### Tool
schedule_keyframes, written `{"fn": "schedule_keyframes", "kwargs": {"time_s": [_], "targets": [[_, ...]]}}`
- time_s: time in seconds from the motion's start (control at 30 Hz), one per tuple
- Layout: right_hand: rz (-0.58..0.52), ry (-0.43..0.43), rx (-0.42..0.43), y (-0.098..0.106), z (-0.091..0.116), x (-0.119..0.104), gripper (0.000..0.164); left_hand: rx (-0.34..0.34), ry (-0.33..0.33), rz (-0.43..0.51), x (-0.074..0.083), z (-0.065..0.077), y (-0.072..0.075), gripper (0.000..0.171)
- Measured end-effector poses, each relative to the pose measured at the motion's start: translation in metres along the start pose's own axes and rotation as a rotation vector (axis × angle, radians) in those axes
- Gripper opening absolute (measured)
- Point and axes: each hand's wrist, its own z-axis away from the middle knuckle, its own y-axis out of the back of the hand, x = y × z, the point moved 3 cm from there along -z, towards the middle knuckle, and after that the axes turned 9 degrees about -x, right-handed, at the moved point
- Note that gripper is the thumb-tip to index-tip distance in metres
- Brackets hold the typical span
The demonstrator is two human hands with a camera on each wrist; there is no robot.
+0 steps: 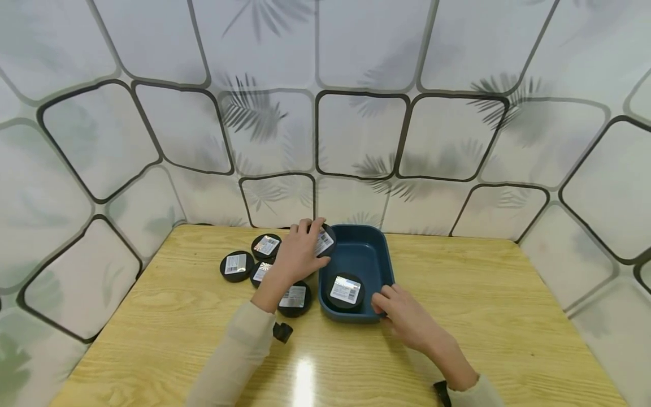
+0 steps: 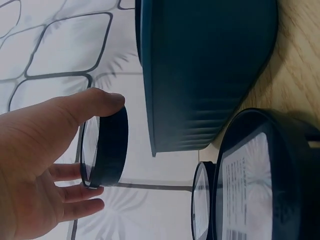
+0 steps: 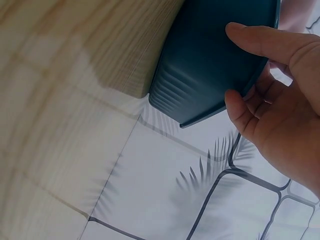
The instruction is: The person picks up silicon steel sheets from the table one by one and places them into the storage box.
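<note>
My left hand (image 1: 297, 254) grips a round black tub (image 2: 114, 145) with a white label by its edge, thumb on one side and fingers on the other. That tub is raised beside the left wall of a dark blue plastic bin (image 1: 363, 260). Inside the bin, near its front, lies another black labelled tub (image 1: 346, 290). My right hand (image 1: 407, 317) holds the bin's front right rim, with the thumb against the outer wall and the fingers over the edge. Several more labelled tubs (image 1: 237, 265) rest on the table left of the bin, partly hidden by my left forearm.
The wooden table (image 1: 483, 294) extends to both sides and in front of the bin. A patterned wall covering (image 1: 356, 135) rises directly behind the table. Black straps show near both wrists.
</note>
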Motion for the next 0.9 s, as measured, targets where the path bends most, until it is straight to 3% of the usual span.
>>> {"fn": "schedule_keyframes", "kwargs": {"time_s": [0.57, 0.9], "targets": [[-0.001, -0.005, 0.004, -0.001, 0.000, 0.002, 0.043, -0.121, -0.100, -0.069, 0.020, -0.027, -0.022, 0.084], [-0.007, -0.010, 0.005, 0.000, 0.000, 0.001, 0.042, -0.185, -0.107, -0.110, 0.021, -0.037, -0.037, 0.079]]}}
